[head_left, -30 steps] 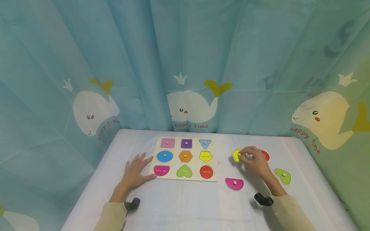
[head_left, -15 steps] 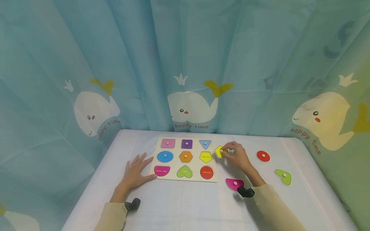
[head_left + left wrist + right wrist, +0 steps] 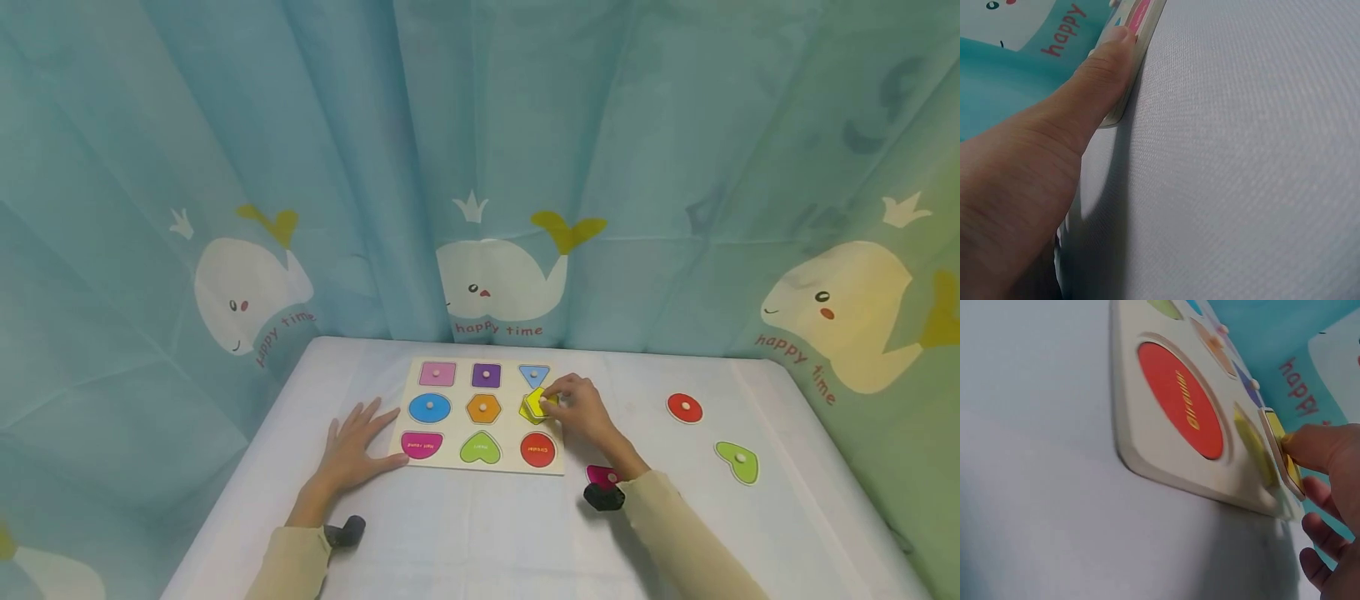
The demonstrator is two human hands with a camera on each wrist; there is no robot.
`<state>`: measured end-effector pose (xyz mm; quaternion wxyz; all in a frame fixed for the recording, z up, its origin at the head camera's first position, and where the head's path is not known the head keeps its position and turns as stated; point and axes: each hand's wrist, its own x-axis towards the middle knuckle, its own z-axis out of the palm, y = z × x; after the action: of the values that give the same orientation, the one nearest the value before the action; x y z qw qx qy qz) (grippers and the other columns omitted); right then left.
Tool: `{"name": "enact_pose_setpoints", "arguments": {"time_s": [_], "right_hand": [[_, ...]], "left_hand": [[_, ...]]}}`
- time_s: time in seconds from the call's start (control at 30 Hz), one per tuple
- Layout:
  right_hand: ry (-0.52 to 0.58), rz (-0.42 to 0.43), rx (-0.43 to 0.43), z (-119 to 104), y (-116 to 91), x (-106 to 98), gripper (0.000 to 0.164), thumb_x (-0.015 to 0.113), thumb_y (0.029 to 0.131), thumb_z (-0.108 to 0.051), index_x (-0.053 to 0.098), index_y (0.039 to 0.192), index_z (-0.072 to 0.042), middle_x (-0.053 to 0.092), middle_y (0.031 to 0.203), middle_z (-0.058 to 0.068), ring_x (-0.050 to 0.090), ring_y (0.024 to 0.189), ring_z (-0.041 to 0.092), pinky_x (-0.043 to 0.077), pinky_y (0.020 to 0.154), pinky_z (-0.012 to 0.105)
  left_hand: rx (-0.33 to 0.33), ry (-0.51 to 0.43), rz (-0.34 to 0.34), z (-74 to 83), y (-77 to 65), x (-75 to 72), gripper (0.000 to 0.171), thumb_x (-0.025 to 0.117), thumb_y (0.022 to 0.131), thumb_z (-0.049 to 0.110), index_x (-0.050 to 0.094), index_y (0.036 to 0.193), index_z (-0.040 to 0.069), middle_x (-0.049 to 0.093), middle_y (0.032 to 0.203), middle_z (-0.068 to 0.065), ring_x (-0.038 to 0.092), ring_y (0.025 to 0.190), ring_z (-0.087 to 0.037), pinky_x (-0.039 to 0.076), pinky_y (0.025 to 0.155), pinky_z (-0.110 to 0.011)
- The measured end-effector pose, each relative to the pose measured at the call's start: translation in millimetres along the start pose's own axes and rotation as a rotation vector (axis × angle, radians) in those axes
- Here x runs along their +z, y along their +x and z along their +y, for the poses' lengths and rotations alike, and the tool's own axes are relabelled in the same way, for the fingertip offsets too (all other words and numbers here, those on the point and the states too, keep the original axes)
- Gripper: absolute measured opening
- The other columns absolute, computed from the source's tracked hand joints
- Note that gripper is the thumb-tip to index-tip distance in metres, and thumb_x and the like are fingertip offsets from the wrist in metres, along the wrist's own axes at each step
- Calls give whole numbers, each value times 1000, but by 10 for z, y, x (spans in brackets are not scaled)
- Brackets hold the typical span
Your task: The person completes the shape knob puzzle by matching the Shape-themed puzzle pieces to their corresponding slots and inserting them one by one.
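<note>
A wooden shape puzzle board (image 3: 510, 461) lies on the white table. My right hand (image 3: 588, 414) pinches a yellow pentagon piece (image 3: 537, 402) by its knob, over the board's yellow pentagon recess. In the right wrist view the pentagon piece (image 3: 1282, 453) is tilted and just above the recess (image 3: 1254, 447); a gap shows between them. With fingers spread, my left hand (image 3: 355, 451) rests at the board's left edge. In the left wrist view its thumb (image 3: 1100, 72) lies on the board's edge. Pink, purple, light blue, blue and orange pieces sit in the board.
To the right on the table lie a red round piece (image 3: 685, 408) and a green heart piece (image 3: 738, 462). A magenta half-round piece (image 3: 602, 476) is partly covered by the right wrist's black camera mount (image 3: 603, 497). A whale-print curtain (image 3: 360, 275) stands behind the table.
The right hand has carried the yellow pentagon leftward from the table's right side to over the board, uncovering the red round piece. The left hand has stayed in place.
</note>
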<state>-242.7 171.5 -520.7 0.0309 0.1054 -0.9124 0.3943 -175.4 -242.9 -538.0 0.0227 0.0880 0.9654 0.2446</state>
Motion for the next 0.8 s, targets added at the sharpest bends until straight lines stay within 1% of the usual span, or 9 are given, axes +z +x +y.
{"name": "enact_pose_setpoints", "arguments": {"time_s": [0.13, 0.3, 0.47, 0.6, 0.8], "right_hand": [[-6, -25, 45, -12, -5, 81, 12, 82, 87, -13, 81, 98, -9, 67, 109, 8, 54, 99, 26, 51, 85, 39], [-15, -41, 97, -12, -2, 128, 12, 82, 88, -17, 81, 99, -12, 66, 112, 6, 53, 102, 24, 53, 86, 39], [-46, -39, 83, -7, 17, 125, 14, 81, 89, -17, 81, 102, -11, 66, 116, 8, 54, 103, 25, 54, 87, 40], [-58, -52, 62, -19, 33, 112, 13, 80, 89, -16, 81, 101, -12, 66, 118, 9, 53, 107, 26, 54, 91, 44], [-69, -70, 60, -16, 53, 136, 10, 80, 89, -16, 81, 99, -14, 65, 122, 10, 52, 113, 29, 52, 95, 47]], "left_hand": [[-3, 9, -7, -7, 9, 4, 92, 78, 80, 62, 47, 155, 20, 27, 167, -18, 11, 154, -47, -3, 116, -76], [-10, 13, -14, -8, 6, 1, 94, 76, 79, 65, 46, 156, 21, 25, 168, -16, 9, 155, -46, -4, 117, -74], [-7, 14, -12, 3, -1, -15, 93, 76, 79, 64, 46, 156, 21, 25, 168, -16, 9, 155, -46, -4, 117, -74], [-5, 16, -9, -4, -2, -6, 93, 76, 79, 64, 46, 156, 21, 26, 168, -16, 9, 155, -46, -4, 117, -74], [-3, 18, -6, -7, -5, 8, 93, 76, 80, 65, 47, 156, 21, 26, 168, -16, 10, 155, -46, -3, 117, -74]]}}
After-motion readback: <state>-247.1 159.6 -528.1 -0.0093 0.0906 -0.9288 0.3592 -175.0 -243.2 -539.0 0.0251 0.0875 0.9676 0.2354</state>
